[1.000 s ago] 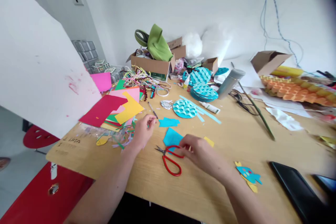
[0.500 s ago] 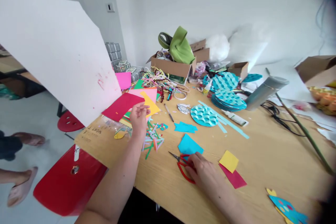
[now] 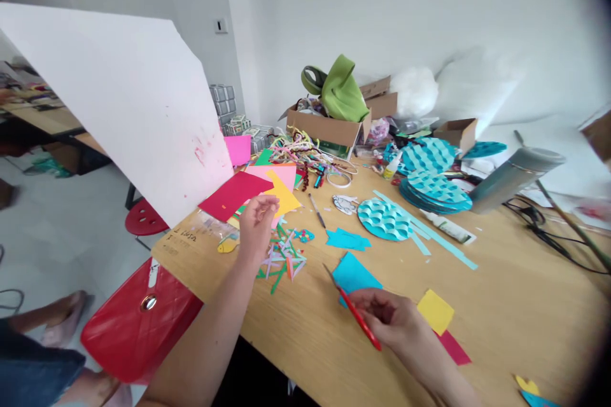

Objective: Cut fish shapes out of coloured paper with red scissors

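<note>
The right hand [image 3: 394,321] is closed around a pair of slim metal scissors with red loop handles [image 3: 363,324], held edge-on near the front edge of the light wooden table [image 3: 296,324], blades pointing away from the person. Just beside the blades lies an angular sheet of bright blue paper [image 3: 357,272]; whether they touch cannot be told. The left hand [image 3: 258,222] hovers toward the table's left end, fingers loosely curled, and whether it grips anything cannot be told. Below it spreads a tangle of thin green, lilac and orange paper strips [image 3: 281,259]; behind it a flat crimson paper sheet [image 3: 233,197] overlaps other coloured sheets by the left edge, near a small yellow paper fish [image 3: 228,246]. Right of the scissors, a yellow paper square [image 3: 436,312] partly covers a crimson paper piece [image 3: 453,348]. Farther in sits a round teal disc with wavy pale-blue paper [image 3: 384,219], and toward the back edge, an open brown cardboard box [image 3: 324,124] holding green fabric [image 3: 344,92].
</note>
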Demonstrator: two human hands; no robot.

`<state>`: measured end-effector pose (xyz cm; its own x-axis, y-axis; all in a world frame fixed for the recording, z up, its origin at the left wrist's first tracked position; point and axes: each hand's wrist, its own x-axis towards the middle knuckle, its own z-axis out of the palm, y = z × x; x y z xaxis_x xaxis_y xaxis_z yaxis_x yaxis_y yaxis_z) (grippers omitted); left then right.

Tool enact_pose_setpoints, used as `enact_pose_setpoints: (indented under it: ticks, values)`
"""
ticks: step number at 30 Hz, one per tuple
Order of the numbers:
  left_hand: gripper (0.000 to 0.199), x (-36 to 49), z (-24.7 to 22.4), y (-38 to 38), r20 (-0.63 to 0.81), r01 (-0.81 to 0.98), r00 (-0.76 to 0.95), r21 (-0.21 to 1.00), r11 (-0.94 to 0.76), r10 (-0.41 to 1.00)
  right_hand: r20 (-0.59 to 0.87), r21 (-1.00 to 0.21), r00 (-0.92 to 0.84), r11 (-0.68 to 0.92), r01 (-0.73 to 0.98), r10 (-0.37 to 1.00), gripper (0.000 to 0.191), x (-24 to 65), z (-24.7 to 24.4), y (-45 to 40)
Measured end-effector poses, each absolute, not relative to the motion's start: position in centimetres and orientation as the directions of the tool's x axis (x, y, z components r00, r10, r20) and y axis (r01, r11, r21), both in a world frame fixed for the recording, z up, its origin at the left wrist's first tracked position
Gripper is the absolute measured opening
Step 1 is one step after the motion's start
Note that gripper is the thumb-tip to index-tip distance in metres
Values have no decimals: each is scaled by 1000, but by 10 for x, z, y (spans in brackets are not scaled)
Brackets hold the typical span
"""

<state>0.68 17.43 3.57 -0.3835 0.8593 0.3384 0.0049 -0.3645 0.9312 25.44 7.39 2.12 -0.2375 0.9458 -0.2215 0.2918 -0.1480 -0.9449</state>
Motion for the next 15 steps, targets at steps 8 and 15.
enact_pose_setpoints:
  ticks: [8,15]
  values:
    - [13,-5,30,158,398,517,12,783,-346,917,-268,-895,-130,-297,-332,955,33,289,20,78]
    - [16,15,18,179,248,794,419,366,-485,873,-187,-900,-20,-179,-397,982,32,304,18,82]
